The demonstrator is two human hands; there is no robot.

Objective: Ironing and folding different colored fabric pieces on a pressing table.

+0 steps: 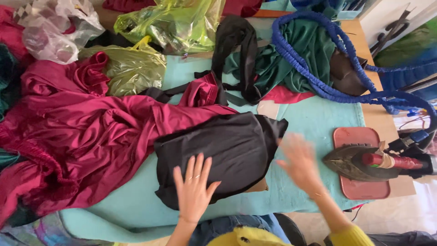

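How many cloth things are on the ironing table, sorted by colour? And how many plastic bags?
Dark red cloth: 1 big pile
Black cloth under the left hand: 1
Black straps: 1 bunch
Green cloth: 1
Yellow-green plastic bags: 2
Clear plastic bag: 1
Total: 7

The right hand is blurred and holds nothing.

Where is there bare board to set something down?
Bare teal cover lies between the black cloth and the iron's pink rest, and along the near edge below the crimson fabric. The far end is crowded with bags and hose.
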